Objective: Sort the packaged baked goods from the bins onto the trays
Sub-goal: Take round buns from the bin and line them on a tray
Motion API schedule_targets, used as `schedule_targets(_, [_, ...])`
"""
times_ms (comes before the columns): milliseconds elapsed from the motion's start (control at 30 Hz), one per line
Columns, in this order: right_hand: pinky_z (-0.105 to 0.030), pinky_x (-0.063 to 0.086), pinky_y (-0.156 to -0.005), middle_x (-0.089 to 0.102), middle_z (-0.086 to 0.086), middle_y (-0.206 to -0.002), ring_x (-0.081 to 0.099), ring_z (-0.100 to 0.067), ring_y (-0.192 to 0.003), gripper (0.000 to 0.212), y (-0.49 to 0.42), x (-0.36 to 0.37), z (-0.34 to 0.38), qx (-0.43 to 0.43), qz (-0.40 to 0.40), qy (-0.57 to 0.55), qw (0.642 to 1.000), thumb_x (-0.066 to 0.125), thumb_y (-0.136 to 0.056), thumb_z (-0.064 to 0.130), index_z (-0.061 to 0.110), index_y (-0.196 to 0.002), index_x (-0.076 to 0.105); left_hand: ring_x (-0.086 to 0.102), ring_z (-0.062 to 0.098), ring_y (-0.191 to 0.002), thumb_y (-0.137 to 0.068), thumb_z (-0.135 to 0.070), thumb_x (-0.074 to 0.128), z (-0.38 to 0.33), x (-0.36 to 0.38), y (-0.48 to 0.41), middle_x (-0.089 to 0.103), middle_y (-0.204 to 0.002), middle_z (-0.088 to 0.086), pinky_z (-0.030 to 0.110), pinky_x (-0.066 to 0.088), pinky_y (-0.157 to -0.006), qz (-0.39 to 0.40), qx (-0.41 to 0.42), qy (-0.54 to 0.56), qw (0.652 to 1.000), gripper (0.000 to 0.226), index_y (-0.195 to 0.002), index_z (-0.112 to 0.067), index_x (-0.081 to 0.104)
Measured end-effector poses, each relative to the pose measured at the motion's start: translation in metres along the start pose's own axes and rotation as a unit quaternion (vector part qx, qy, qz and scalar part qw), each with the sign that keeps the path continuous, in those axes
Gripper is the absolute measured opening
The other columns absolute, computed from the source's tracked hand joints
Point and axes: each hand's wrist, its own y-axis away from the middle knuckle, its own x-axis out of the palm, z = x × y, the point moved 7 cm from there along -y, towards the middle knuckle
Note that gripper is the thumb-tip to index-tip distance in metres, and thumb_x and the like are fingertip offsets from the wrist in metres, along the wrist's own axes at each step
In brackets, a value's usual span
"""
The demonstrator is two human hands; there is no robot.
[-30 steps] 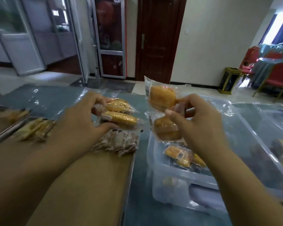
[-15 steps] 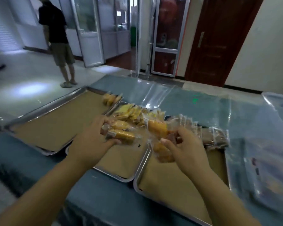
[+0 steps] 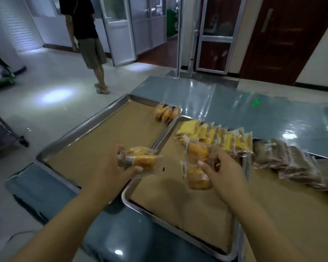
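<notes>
Three metal trays lined with brown paper sit side by side on a table (image 3: 254,114) with a blue-grey top under clear film. The left hand (image 3: 112,167) is curled, thumb underneath and fingers on top, around two wrapped golden buns (image 3: 140,159) stacked one on the other. It holds them in the air above the rims where the left tray (image 3: 102,137) meets the middle tray (image 3: 168,205). The right hand (image 3: 221,173) is also curled and pinches two more packs by their wrappers: an upper bun pack (image 3: 197,150) and a lower bun pack (image 3: 197,176) that hangs below it. Both are held above the middle tray, just in front of a row of yellow cake packs (image 3: 216,137) standing on edge along that tray's far end. A small group of golden bun packs (image 3: 167,112) stands in the far right corner of the left tray. A row of brown packs (image 3: 291,163) lies overlapping across the far part of the right tray (image 3: 291,224). Beyond the table, a bystander (image 3: 87,35) in a dark top and shorts stands on the pale floor.
</notes>
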Motion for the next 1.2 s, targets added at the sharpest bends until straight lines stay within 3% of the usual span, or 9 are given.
schedule_targets(233, [-0.027,0.034,-0.050,0.051,0.010,-0.069,0.050,-0.008,-0.062,0.028,-0.062,0.067,0.049,0.001,0.032,0.013,0.999,0.063,-0.082,0.046,0.031,-0.072,0.042,0.056,0.005,-0.080,-0.064,-0.042,0.080,0.068,-0.025,-0.086,0.056,-0.091,-0.011,0.022,0.038,-0.057,0.026,-0.040,0.028,0.998,0.049,-0.091,-0.051,0.039])
schedule_targets(367, [-0.026,0.034,-0.049,0.050,0.009,-0.067,0.049,-0.008,-0.060,0.031,-0.097,0.096,0.077,-0.005,0.045,0.031,0.998,0.062,-0.082,0.048,0.031,-0.071,0.040,0.050,0.005,-0.080,-0.059,-0.045,0.082,0.093,-0.036,-0.127,0.050,-0.089,-0.012,0.022,0.035,-0.056,-0.004,-0.022,-0.011,1.000,0.050,-0.086,-0.043,0.040])
schedule_targets(500, [-0.025,0.030,-0.048,0.051,0.010,-0.068,0.049,-0.006,-0.061,0.031,-0.137,0.127,0.098,0.004,0.047,0.042,0.998,0.064,-0.082,0.046,0.031,-0.070,0.040,0.052,0.012,-0.084,-0.062,-0.040,0.082,0.124,-0.034,-0.169,0.051,-0.092,-0.009,0.030,0.046,-0.064,0.019,-0.035,-0.022,0.999,0.049,-0.092,-0.033,0.044])
schedule_targets(633, [-0.025,0.034,-0.052,0.053,0.009,-0.073,0.051,-0.006,-0.066,0.027,-0.175,0.174,0.106,0.048,0.059,0.041,0.996,0.065,-0.082,0.043,0.031,-0.073,0.042,0.056,0.003,-0.079,-0.066,-0.041,0.079,0.161,-0.029,-0.223,0.056,-0.090,-0.014,0.022,0.046,-0.059,0.082,-0.038,-0.005,0.996,0.047,-0.097,-0.033,0.044])
schedule_targets(767, [-0.027,0.049,-0.062,0.059,0.009,-0.080,0.058,-0.005,-0.072,0.019,-0.216,0.225,0.107,0.119,0.067,0.051,0.989,0.062,-0.084,0.045,0.033,-0.085,0.047,0.057,0.003,-0.079,-0.065,-0.051,0.076,0.187,-0.025,-0.290,0.057,-0.091,-0.015,0.033,0.054,-0.069,0.115,-0.016,-0.018,0.993,0.048,-0.094,-0.037,0.041])
schedule_targets(900, [-0.034,0.054,-0.064,0.062,0.003,-0.074,0.060,-0.011,-0.067,0.021,-0.264,0.259,0.107,0.166,0.013,0.035,0.985,0.064,-0.084,0.041,0.025,-0.083,0.050,0.057,0.010,-0.085,-0.067,-0.055,0.072,0.200,-0.015,-0.350,0.056,-0.100,-0.009,0.035,0.054,-0.073,0.129,0.030,-0.063,0.989,0.048,-0.096,-0.036,0.039])
schedule_targets(967, [-0.030,0.051,-0.060,0.060,0.004,-0.072,0.058,-0.010,-0.066,0.021,-0.287,0.272,0.108,0.168,-0.024,0.030,0.985,0.065,-0.084,0.038,0.023,-0.080,0.050,0.058,0.012,-0.087,-0.069,-0.053,0.072,0.202,-0.008,-0.378,0.055,-0.103,-0.008,0.034,0.054,-0.074,0.122,0.040,-0.057,0.990,0.049,-0.100,-0.035,0.039])
schedule_targets(1067, [-0.017,0.035,-0.053,0.053,0.008,-0.071,0.050,-0.004,-0.064,0.026,-0.319,0.284,0.106,0.168,-0.081,0.038,0.982,0.066,-0.084,0.035,0.027,-0.074,0.043,0.056,0.014,-0.085,-0.070,-0.049,0.073,0.199,0.003,-0.415,0.052,-0.097,-0.006,0.035,0.054,-0.072,0.087,0.053,-0.062,0.993,0.048,-0.098,-0.030,0.040])
schedule_targets(1200, [-0.018,0.033,-0.056,0.050,0.006,-0.079,0.048,-0.007,-0.070,0.028,-0.352,0.296,0.095,0.191,-0.141,0.032,0.971,0.065,-0.084,0.037,0.029,-0.076,0.040,0.050,0.014,-0.084,-0.070,-0.047,0.073,0.191,0.025,-0.453,0.047,-0.096,-0.003,0.030,0.049,-0.069,0.029,0.096,-0.080,0.992,0.048,-0.094,-0.027,0.037])
